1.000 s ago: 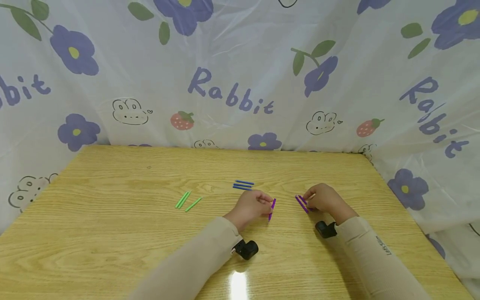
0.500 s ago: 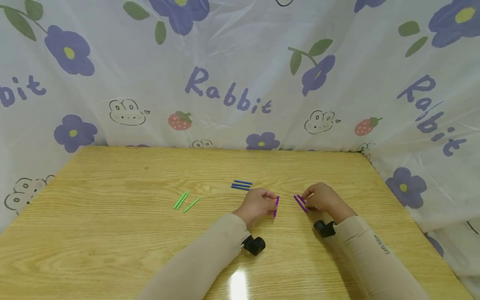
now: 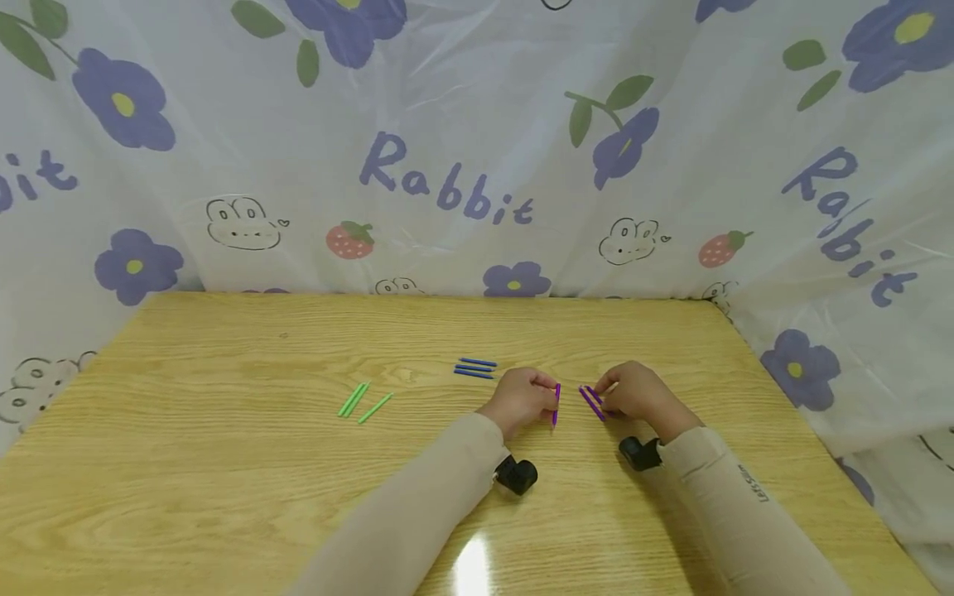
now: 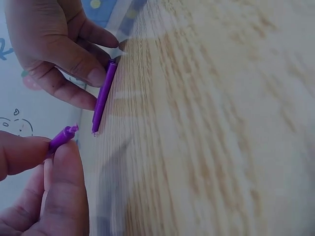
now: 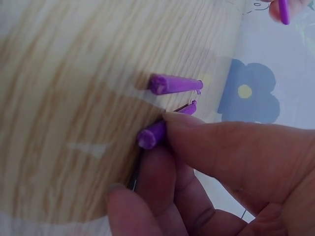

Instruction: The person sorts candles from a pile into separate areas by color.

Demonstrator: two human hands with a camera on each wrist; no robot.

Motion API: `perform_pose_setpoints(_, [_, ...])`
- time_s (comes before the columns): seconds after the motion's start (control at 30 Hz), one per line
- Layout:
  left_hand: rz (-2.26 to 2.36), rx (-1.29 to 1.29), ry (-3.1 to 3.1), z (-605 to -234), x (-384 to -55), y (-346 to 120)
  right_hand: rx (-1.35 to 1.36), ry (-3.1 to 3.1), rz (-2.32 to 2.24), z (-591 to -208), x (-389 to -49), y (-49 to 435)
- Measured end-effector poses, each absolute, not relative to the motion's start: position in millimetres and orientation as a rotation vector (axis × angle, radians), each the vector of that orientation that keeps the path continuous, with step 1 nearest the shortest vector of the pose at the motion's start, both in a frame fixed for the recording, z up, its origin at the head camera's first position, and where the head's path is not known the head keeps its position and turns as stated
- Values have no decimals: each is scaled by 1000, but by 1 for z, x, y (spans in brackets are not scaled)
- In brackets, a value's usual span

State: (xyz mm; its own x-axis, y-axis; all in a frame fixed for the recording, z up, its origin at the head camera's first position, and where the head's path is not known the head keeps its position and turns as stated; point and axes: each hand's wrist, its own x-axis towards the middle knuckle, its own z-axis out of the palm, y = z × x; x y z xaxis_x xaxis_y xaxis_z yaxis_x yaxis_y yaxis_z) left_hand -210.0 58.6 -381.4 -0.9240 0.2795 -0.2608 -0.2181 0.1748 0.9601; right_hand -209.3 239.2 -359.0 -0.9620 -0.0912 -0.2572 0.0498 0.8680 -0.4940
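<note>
In the head view my left hand (image 3: 522,401) pinches a purple crayon (image 3: 556,406) between thumb and fingers, just above the table. The left wrist view shows that crayon's tip (image 4: 61,139) poking out of the fingertips. To its right, my right hand (image 3: 635,401) is low at the tabletop. Its thumb and fingers pinch a second purple crayon (image 5: 153,135), seen in the right wrist view. Beside it a third purple crayon (image 5: 177,84) lies on the wood, roughly parallel with a small gap. The right hand partly hides the second crayon.
Blue crayons (image 3: 474,368) lie in a row behind my left hand. Farther left are green crayons (image 3: 376,407), two together and one slightly apart. The wooden table (image 3: 224,497) ends at a printed curtain (image 3: 447,108) behind and at the right.
My left hand has moved right and slightly away with its purple crayon, closer to the other purple ones. The right hand stays nearly in place. The head view has shifted slightly.
</note>
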Motion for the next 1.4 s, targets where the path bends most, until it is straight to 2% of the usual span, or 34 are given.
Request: perform_pose_setpoints(1.4, [1936,-78,2098,-393,-218,99,-41,2768,-693,-362,-215,241])
